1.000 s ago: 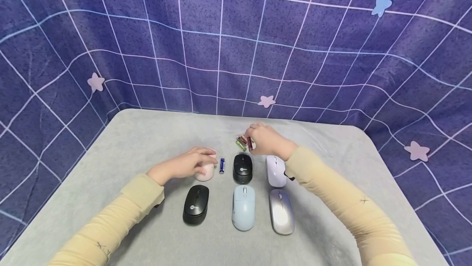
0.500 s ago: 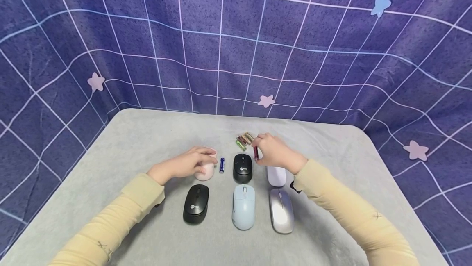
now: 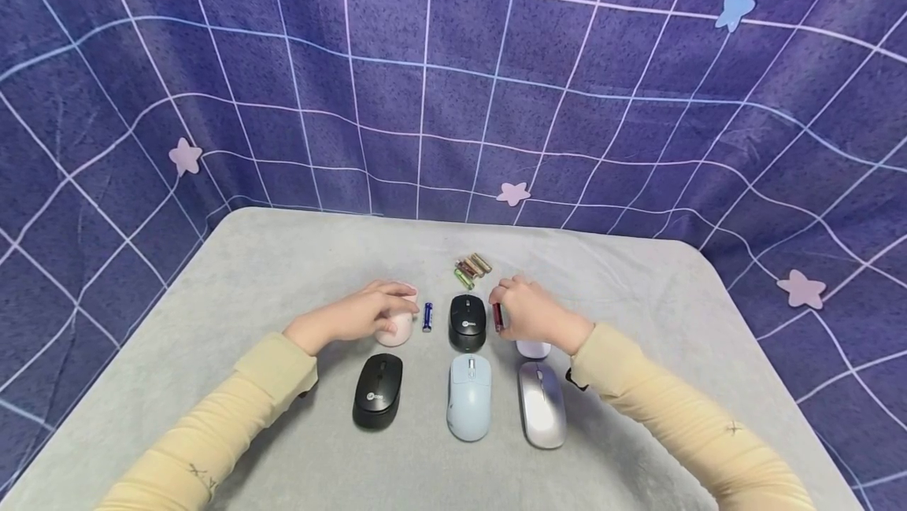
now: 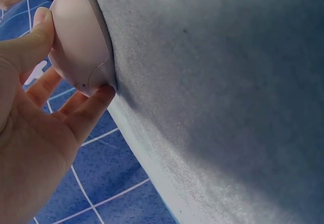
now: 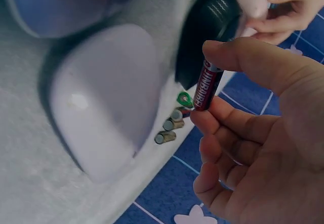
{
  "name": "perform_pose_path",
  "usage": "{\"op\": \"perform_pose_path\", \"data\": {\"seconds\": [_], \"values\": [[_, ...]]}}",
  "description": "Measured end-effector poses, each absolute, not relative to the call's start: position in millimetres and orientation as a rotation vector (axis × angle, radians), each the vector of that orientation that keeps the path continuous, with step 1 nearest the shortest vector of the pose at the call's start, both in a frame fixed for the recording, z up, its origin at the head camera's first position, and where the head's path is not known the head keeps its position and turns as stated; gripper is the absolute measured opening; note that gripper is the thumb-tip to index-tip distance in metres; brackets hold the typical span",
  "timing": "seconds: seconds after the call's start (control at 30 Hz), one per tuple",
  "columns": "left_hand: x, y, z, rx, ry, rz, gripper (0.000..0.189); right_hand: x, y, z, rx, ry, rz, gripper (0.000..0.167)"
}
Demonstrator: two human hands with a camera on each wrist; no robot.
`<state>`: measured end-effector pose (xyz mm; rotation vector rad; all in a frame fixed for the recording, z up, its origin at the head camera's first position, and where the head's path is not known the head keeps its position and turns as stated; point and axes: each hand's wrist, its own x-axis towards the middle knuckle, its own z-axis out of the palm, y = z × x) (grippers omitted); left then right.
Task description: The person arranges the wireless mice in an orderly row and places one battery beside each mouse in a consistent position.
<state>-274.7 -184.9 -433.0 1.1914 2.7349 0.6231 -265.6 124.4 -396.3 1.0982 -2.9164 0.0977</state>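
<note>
My left hand (image 3: 357, 314) grips a pale pink computer mouse (image 4: 81, 34) on the grey cloth, thumb on one side and fingertips on the other. Between my right hand's (image 3: 531, 312) thumb and fingertips is pinched a dark red battery (image 5: 208, 86), held by its two ends. That hand hovers over a white mouse (image 5: 109, 95), hiding most of it in the head view. To its left sits a black mouse (image 3: 468, 322). A blue battery (image 3: 427, 317) lies between the pink mouse and this black one.
Several loose batteries (image 3: 472, 268) lie in a cluster behind the black mouse. A second black mouse (image 3: 378, 390), a light blue mouse (image 3: 469, 397) and a silver mouse (image 3: 542, 405) form the nearer row. A purple grid curtain (image 3: 453, 86) hangs behind the table (image 3: 283, 259).
My right hand has lifted the dark red battery out of the cluster and carried it toward me and slightly right, over the white mouse. My left hand stays on the pink mouse.
</note>
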Motion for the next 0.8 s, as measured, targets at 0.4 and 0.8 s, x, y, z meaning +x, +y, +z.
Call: {"op": "perform_pose_path", "data": {"seconds": [0.4,0.8], "values": [[-275,-185,-434,1.191,2.732,0.637,0.041,-268,123,-413,1.052,-2.953,0.061,0.047],[-277,-187,-437,1.196,2.734,0.626,0.042,-272,123,-424,1.046,-2.964,0.066,0.046]]}}
